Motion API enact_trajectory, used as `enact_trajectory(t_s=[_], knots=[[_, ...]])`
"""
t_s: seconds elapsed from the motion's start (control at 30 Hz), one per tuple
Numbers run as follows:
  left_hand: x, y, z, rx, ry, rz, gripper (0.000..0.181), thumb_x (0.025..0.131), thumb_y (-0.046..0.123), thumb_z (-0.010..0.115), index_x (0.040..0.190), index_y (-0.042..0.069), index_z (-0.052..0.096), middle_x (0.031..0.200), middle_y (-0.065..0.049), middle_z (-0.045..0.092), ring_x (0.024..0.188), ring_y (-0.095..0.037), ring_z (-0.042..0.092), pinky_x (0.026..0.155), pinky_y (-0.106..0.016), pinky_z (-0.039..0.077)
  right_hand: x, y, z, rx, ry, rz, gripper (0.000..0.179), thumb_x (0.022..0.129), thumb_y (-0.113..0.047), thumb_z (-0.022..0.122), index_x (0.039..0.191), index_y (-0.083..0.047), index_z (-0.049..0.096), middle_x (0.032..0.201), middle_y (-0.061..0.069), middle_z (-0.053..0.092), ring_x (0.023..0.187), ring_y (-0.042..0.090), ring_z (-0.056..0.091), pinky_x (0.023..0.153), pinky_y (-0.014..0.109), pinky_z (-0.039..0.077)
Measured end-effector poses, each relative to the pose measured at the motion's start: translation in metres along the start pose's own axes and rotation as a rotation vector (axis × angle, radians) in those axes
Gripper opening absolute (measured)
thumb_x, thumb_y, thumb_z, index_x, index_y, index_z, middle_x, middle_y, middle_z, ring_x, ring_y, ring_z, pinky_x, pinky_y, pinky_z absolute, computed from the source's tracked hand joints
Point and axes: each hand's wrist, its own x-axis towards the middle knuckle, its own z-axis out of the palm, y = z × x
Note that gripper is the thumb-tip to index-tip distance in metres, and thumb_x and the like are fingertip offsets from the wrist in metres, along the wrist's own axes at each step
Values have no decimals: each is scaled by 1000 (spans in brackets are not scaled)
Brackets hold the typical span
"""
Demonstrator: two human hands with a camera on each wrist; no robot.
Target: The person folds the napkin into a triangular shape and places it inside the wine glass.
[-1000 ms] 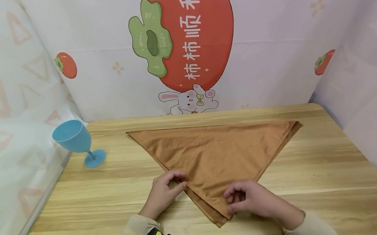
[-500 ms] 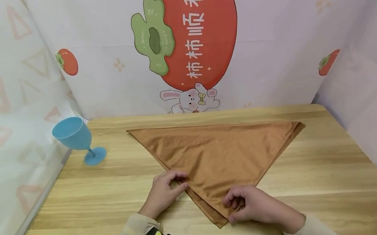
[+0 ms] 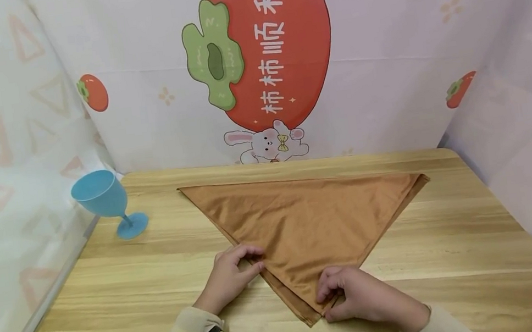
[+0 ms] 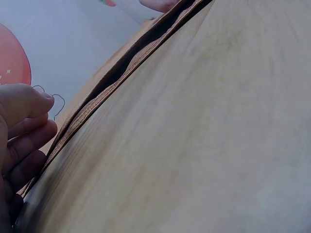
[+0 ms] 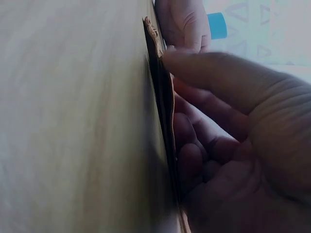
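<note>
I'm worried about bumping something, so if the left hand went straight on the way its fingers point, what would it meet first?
Most likely the brown cloth: its edge lies right by the left hand. Depth is unclear, so the hand might slide over the top.

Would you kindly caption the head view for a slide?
Left hand and right hand at the edges of a brown cloth, blue goblet at left.

Wood-grain table [image 3: 114,306], probably laminate: folded brown cloth [image 3: 312,221], blue goblet [image 3: 104,198] standing left.
</note>
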Motion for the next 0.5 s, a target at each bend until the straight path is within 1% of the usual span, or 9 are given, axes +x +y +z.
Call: enact_trajectory(t_s=[0.13,0.2,0.27,0.37,0.43,0.5], knots=[[4,1,0,3,10,3,22,88,21,79,109,22,74,106,19,70,101,-8,63,98,-48,38,0,-3,-4,-90,-9,-68,26,77,-3,83,95,-19,72,100,-11,62,93,4,59,80,25,53],[5,2,0,1,9,-1,22,88,21,79,110,23,74,106,20,70,102,-6,63,99,-47,37,0,-3,-6,-113,-7,-91,29,77,2,80,96,-18,72,100,-11,62,92,4,59,79,25,53],[6,2,0,0,5,-3,22,88,20,79,110,23,74,106,20,70,102,-5,63,99,-46,39,0,-4,-7,-124,-5,-103,28,78,3,79,96,-17,72,100,-11,62,91,3,59,78,24,53],[4,2,0,1,-1,-10,21,89,20,78,109,23,74,105,19,70,103,-4,62,99,-44,41,-1,-3,-5,-97,-6,-99,22,81,1,79,93,-17,72,99,-10,63,91,3,59,77,24,53],[0,3,-1,1,-3,-22,21,89,20,78,109,23,74,104,19,70,104,-5,62,98,-45,41,-2,-3,-3,-69,-6,-96,15,85,-3,78,90,-16,73,99,-10,64,91,2,59,77,24,54],[-4,3,-1,1,-6,-36,20,90,21,77,109,25,74,104,20,70,106,-7,62,100,-48,39,-3,-3,0,-35,-6,-88,10,87,-6,77,87,-16,73,99,-9,64,90,1,59,77,25,54]])
